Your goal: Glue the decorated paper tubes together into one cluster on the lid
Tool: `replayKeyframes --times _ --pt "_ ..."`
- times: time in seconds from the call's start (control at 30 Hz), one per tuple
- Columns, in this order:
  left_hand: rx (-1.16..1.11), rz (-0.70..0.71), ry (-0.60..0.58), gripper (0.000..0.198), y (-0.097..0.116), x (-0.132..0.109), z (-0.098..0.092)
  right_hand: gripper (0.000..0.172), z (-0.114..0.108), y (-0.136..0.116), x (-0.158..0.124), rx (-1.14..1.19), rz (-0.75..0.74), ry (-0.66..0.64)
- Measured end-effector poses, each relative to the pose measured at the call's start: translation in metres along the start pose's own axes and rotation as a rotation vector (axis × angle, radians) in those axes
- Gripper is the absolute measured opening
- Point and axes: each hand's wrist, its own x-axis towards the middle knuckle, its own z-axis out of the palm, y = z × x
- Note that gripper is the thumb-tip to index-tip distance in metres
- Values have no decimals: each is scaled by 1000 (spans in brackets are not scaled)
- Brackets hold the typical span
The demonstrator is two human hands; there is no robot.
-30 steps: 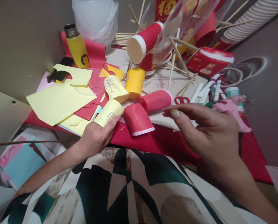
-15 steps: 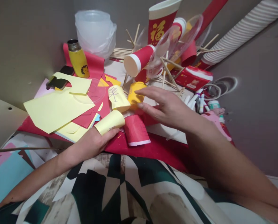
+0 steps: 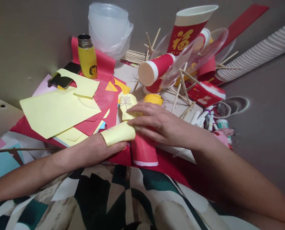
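A curved pale yellow sheet of paper [image 3: 118,133] with faint pen marks lies over the fingers of my left hand [image 3: 94,151]. My left thumb stretches along its lower edge; the other fingers are hidden behind it. My right hand [image 3: 165,124] reaches over from the right, its fingers outstretched and slightly apart. Two fingertips meet the right end of the held paper and a pale yellow paper roll [image 3: 126,101] with a purple line drawing. Below the right hand stands a red paper-covered cup shape [image 3: 144,151]. Behind the hand an orange-yellow roll [image 3: 154,99] is partly covered.
Yellow paper sheets [image 3: 56,111] and red scraps lie at left beside a yellow bottle [image 3: 88,59]. Clear plastic tubs [image 3: 109,25] stand behind. Red paper cups [image 3: 157,68], wooden sticks [image 3: 181,89], a red box [image 3: 206,92] and markers [image 3: 201,118] crowd the right.
My right hand has moved from the orange-yellow roll down and left to the pale yellow paper. The left hand still has its paper. The view has shifted slightly.
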Motion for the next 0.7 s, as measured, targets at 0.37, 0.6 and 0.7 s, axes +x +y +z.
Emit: replayKeyframes --times 0.37,0.6,0.7 --pt "-187 57 -69 36 -9 6 -1 41 -5 17 12 22 25 -98" --pt "-293 -108 -112 36 -7 19 -6 41 -3 26 17 46 17 -160" --pt "-366 -89 -63 36 -7 20 -2 42 -3 29 18 42 2 -185"
